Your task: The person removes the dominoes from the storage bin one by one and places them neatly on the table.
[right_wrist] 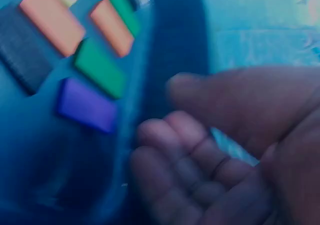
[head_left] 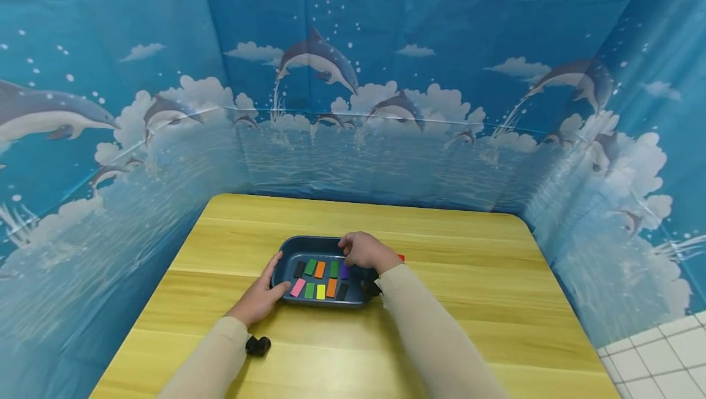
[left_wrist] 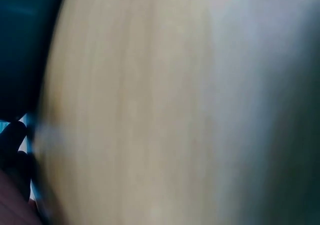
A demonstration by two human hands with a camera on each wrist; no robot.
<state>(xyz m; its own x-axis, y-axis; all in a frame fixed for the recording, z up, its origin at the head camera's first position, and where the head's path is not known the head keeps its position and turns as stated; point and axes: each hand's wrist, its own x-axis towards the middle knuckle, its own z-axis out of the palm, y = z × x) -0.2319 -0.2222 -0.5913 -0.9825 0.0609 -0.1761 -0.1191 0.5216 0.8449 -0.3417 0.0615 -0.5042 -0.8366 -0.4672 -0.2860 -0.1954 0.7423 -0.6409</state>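
One dark blue tray (head_left: 287, 250) sits in the lower middle of the head view, on the yellow wooden tabletop (head_left: 469, 301). Nine small flat tiles lie inside it in two rows. The upper row, left to right, has a black tile (head_left: 299, 269), a green tile (head_left: 311, 266), an orange tile (head_left: 320, 269), a second green tile (head_left: 334, 268) and one purple tile (head_left: 344, 271). The lower row has a pink tile (head_left: 298, 287), a third green tile (head_left: 309, 290), a yellow tile (head_left: 320, 292), a second orange tile (head_left: 331, 287) and a second black tile (head_left: 342, 291). That makes three green, two orange, two black, and one each of pink, yellow and purple. A red piece (head_left: 401, 257) peeks out just right of the tray, behind the right wrist.

The left hand (head_left: 258, 298) rests against the tray's lower left corner, its fingers straight and spread along the rim, thumb touching the near edge. The right hand (head_left: 365, 249) hovers over the tray's upper right corner, fingers loosely curled and holding nothing, as the right wrist view shows; the purple tile lies just left of and below those fingertips. A small black object (head_left: 257, 345) lies on the tabletop beside the left sleeve. The left wrist view is too blurred to read.
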